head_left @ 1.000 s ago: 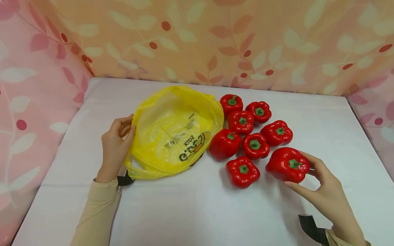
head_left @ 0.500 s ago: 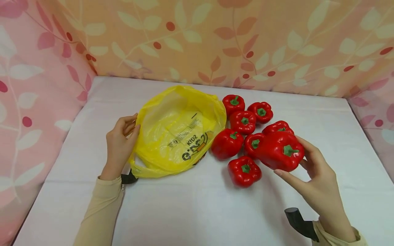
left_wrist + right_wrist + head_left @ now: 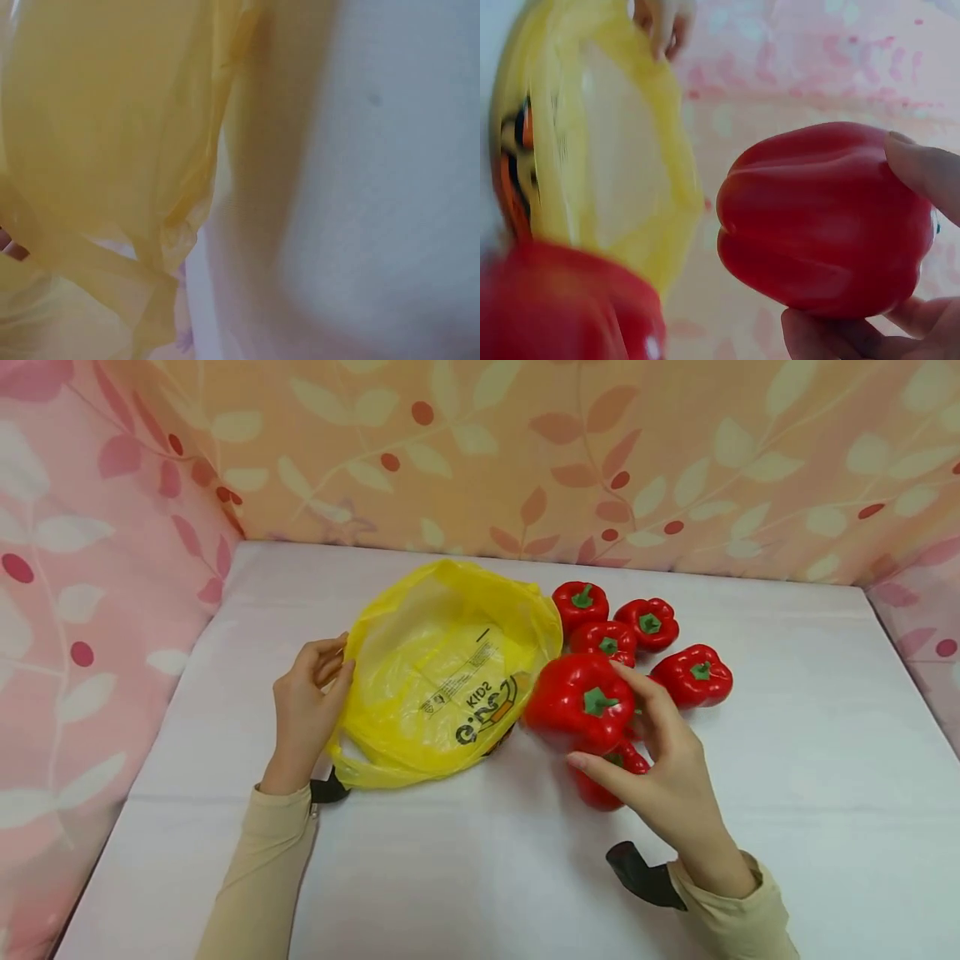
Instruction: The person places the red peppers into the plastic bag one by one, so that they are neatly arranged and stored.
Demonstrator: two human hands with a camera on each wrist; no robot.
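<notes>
A yellow plastic bag (image 3: 420, 693) with printed lettering lies with its mouth spread wide in the head view. My left hand (image 3: 307, 702) pinches the bag's left rim between thumb and fingers. In my right hand (image 3: 667, 768) is a red bell pepper (image 3: 573, 702) with a green stem, gripped between thumb and fingers. It hangs above other peppers, close to the bag's right rim. The right wrist view shows the held pepper (image 3: 825, 221) from its side, the bag (image 3: 622, 142) to its left. Bag film (image 3: 105, 112) fills the left part of the left wrist view.
Several red bell peppers stand right of the bag, among them a rear one (image 3: 581, 603), a right one (image 3: 692, 677) and a front one (image 3: 611, 777) partly hidden beneath the held pepper. A white cloth (image 3: 442, 868) covers the table. Patterned curtains (image 3: 480, 460) enclose the back and sides.
My right hand has lifted the pepper and carried it left, from the right of the group to over the peppers beside the bag. My left hand keeps its hold on the rim.
</notes>
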